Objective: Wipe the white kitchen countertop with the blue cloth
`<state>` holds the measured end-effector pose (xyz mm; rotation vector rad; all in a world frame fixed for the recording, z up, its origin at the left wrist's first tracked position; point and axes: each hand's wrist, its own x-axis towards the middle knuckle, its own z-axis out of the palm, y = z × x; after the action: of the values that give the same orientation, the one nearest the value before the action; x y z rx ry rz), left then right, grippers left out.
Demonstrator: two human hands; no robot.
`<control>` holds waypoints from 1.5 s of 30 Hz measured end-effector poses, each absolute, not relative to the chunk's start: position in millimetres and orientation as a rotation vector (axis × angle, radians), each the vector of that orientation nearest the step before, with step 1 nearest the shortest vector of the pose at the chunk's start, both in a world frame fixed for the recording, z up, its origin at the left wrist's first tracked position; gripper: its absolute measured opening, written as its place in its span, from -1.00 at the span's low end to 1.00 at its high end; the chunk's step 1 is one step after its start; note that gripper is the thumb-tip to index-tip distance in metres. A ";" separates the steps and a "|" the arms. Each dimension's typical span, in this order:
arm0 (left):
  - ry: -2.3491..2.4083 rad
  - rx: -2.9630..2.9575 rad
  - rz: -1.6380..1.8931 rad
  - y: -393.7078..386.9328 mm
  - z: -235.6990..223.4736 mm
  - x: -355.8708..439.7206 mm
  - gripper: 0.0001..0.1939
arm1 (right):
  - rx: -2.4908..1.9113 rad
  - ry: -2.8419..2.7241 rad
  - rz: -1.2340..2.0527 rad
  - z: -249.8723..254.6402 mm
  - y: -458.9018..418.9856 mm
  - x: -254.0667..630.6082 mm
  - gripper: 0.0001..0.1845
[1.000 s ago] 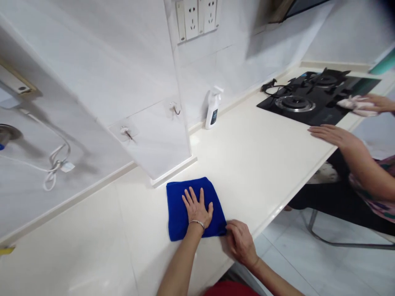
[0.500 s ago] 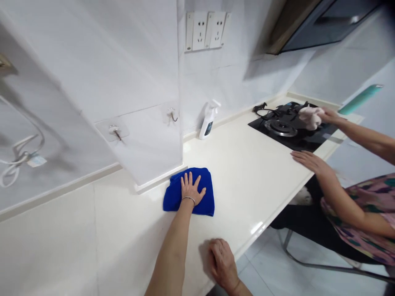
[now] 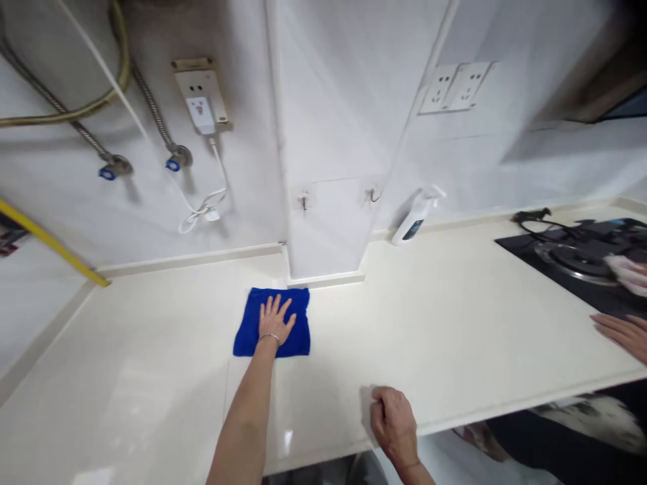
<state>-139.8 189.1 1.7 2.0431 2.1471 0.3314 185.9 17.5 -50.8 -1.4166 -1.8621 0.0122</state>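
Lining white walls, a countertop (glossy) bears a blue cloth.

Fairly bright, soft light fills the room, seemingly from overhead, its source out of my sight. The pale counter throws back white glare in patches on the near left. Faint shadows fall left of the right hand and the spray bottle; around the cabinet it turns dim — nearly black at the corner. The co-worker's cloth is blurred — and upright lines splay toward the edges.
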 end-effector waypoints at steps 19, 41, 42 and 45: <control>2.889 1.241 0.034 -30.9 6.2 -289.0 -0.32 | -1.453 -1.964 0.001 -44.4 13.9 189.9 -0.88; 1.643 2.084 0.370 14.4 5.3 40.7 -0.22 | -1.472 -1.511 0.755 -42.4 16.0 207.0 -0.78; 1.586 2.097 0.377 23.5 5.4 51.7 -0.24 | -1.456 -1.491 0.726 -40.7 16.7 210.5 -0.79; 1.504 2.107 0.401 46.9 1.5 77.1 -0.26 | -1.399 -1.579 0.509 -32.3 17.3 223.9 -0.81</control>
<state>77.1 46.9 1.5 2.1066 1.5038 0.4012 223.9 17.3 -32.3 -1.3990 -1.5793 0.5088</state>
